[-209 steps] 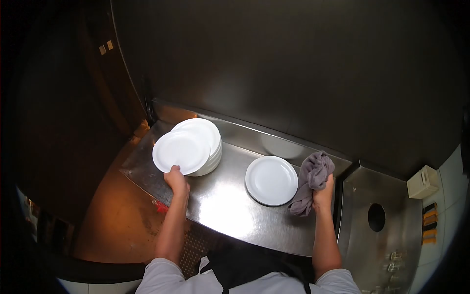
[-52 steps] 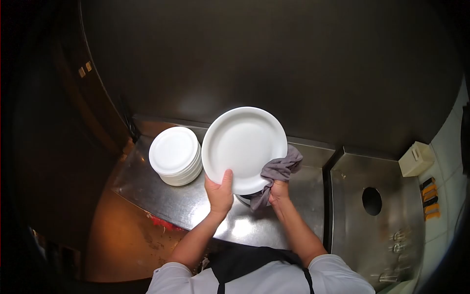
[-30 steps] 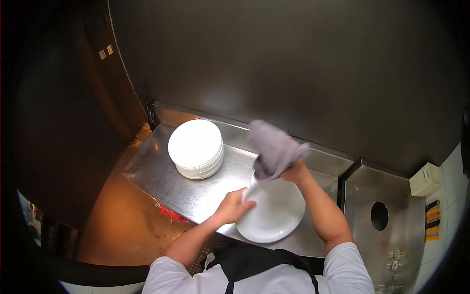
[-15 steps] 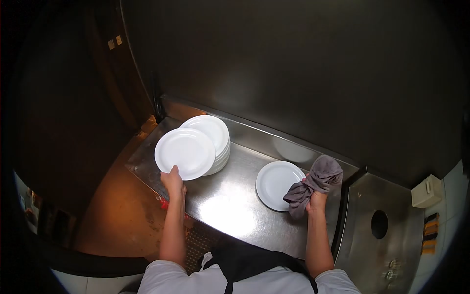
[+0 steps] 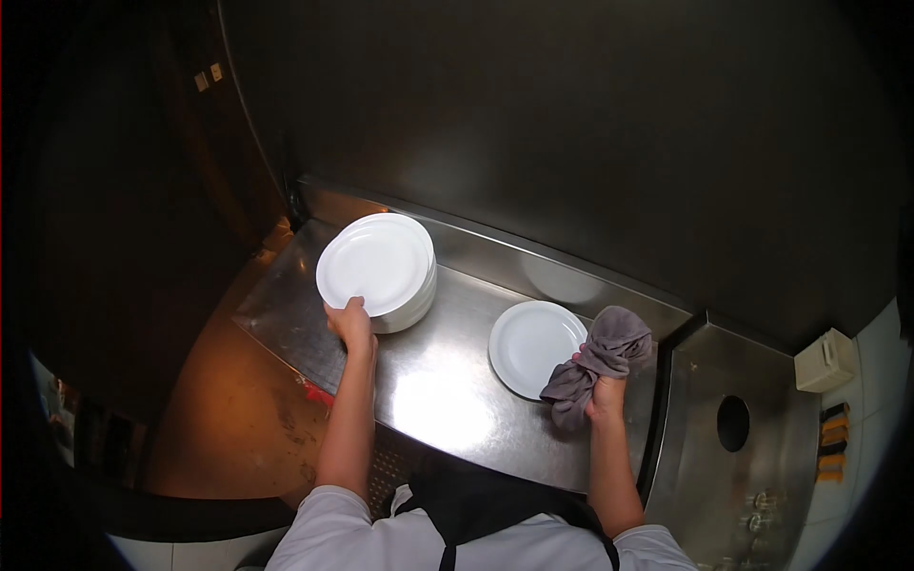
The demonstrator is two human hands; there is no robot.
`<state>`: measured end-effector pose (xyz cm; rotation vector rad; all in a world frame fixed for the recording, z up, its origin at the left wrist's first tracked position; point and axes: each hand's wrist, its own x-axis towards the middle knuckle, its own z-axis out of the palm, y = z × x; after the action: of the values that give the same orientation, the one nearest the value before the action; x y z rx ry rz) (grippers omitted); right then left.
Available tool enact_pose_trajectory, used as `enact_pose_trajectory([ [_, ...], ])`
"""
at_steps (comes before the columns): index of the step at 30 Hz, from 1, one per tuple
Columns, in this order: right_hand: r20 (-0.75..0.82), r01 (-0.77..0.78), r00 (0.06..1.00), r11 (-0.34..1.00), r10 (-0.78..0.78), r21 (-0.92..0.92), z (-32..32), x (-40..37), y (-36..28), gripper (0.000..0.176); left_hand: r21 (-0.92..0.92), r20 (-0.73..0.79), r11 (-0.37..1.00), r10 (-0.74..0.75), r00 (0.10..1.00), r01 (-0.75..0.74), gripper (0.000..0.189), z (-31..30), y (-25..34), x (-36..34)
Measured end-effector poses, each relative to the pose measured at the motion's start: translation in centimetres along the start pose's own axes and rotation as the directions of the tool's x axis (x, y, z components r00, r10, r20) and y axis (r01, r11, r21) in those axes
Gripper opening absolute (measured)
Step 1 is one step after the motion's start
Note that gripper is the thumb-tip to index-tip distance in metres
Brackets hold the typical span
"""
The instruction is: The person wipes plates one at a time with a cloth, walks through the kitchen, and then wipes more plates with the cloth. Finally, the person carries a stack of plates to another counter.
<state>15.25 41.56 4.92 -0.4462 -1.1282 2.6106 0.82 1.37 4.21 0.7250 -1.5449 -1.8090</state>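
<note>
My left hand (image 5: 352, 325) pinches the near rim of a white plate (image 5: 374, 265), thumb on top and fingers below. That plate lies over a stack of white plates (image 5: 416, 306), nearly lined up with it. In my right hand (image 5: 606, 395) is a bunched grey-purple cloth (image 5: 609, 354), which hangs down past my fingers. Another white plate (image 5: 535, 350) rests on the steel counter to the right of the stack, its right edge overlapped by the cloth.
The steel counter (image 5: 514, 447) has a raised back edge against a dark wall. At the right, a steel surface with a round dark hole (image 5: 733, 423) adjoins it. A cream box (image 5: 824, 362) sits by the tiled wall, with yellow-and-black items (image 5: 833, 443) below it. Brown floor shows at left.
The plate in my left hand has moved right and back, from jutting out beside the stack to lying over it. My right hand still holds the cloth; the view has shifted slightly.
</note>
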Motion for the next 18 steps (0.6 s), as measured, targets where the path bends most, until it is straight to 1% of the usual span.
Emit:
enact_pose_trajectory([
  [1, 0.008, -0.012, 1.0, 1.0, 0.012, -0.007, 0.0, -0.2, 0.1, 0.03, 0.058, -0.021, 0.998, -0.024, 0.999, 0.025, 0.071, 0.3, -0.2, 0.3],
  [4, 0.01, 0.018, 1.0, 1.0, -0.018, -0.025, 0.0, -1.1, 0.2, 0.031, 0.233, -0.067, 0.966, -0.101, 0.993, 0.114, 0.087, 1.0, -0.8, 1.3],
  [6, -0.022, -0.021, 1.0, 1.0, 0.021, -0.019, -0.6, -1.0, 0.3, 0.029, 0.359, -0.072, 0.916, -0.165, 0.984, 0.18, 0.095, 1.6, -0.8, 1.5],
  [7, -0.037, -0.036, 0.999, 0.999, 0.035, -0.015, -1.0, -0.8, 0.4, 0.028, 0.485, -0.098, 0.873, 0.115, 0.988, -0.054, 0.095, 1.5, 0.5, 0.1],
  [8, -0.021, -0.041, 0.999, 0.997, 0.04, -0.062, -1.5, -0.5, 0.4, 0.027, 0.6, -0.082, 0.755, 0.388, 0.918, -0.265, 0.096, 1.3, 1.8, -1.7],
  [9, -0.005, -0.041, 0.999, 0.993, 0.041, -0.11, -2.1, 0.0, 0.4, 0.026, 0.693, -0.03, 0.574, 0.627, 0.778, -0.436, 0.096, 1.3, 2.8, -3.8],
  [10, 0.003, -0.045, 0.999, 0.987, 0.046, -0.157, -2.8, 0.1, 0.5, 0.026, 0.586, 0.114, 0.614, 0.583, 0.805, -0.528, 0.096, 1.2, 2.8, -5.6],
  [11, -0.046, 0.019, 0.999, 0.984, -0.027, -0.175, -3.1, 0.2, 0.6, 0.026, 0.465, 0.261, 0.658, 0.537, 0.802, -0.592, 0.096, 0.5, 2.4, -7.7],
  [12, -0.089, 0.078, 0.991, 0.977, -0.097, -0.198, -2.7, 0.7, 0.8, 0.026, 0.336, 0.401, 0.704, 0.494, 0.772, -0.625, 0.097, -0.2, 1.6, -9.9],
  [13, -0.124, 0.135, 0.978, 0.965, -0.166, -0.223, -2.5, 1.5, 0.9, 0.026, 0.441, 0.578, 0.736, 0.205, 0.79, -0.514, 0.096, -0.7, 0.0, -12.0],
  [14, -0.082, 0.178, 0.972, 0.914, -0.222, -0.364, -3.0, 2.9, 1.2, 0.034, 0.394, 0.667, 0.787, 0.112, 0.737, -0.475, 0.097, -0.3, -1.2, -14.4],
  [15, -0.032, 0.218, 0.963, 0.841, -0.268, -0.496, -4.0, 4.9, 1.8, 0.042, 0.455, 0.717, 0.831, -0.129, 0.685, -0.32, 0.098, 0.3, -2.4, -16.2],
  [16, 0.027, 0.259, 0.951, 0.746, -0.308, -0.614, -3.6, 5.8, 1.6, 0.05, 0.51, 0.786, 0.722, -0.17, 0.594, -0.468, 0.098, 1.1, -3.2, -17.0],
  [17, 0.006, 0.191, 0.953, 0.586, -0.303, -0.787, -3.1, 6.5, 1.6, 0.057, 0.569, 0.788, 0.738, -0.366, 0.495, -0.361, 0.1, 1.9, -3.8, -17.6],
  [18, -0.015, 0.111, 0.953, 0.392, -0.303, -0.913, -0.8, 6.5, 1.2, 0.064, 0.635, 0.743, 0.723, -0.477, 0.47, -0.27, 0.094, 3.2, -3.6, -18.4],
])
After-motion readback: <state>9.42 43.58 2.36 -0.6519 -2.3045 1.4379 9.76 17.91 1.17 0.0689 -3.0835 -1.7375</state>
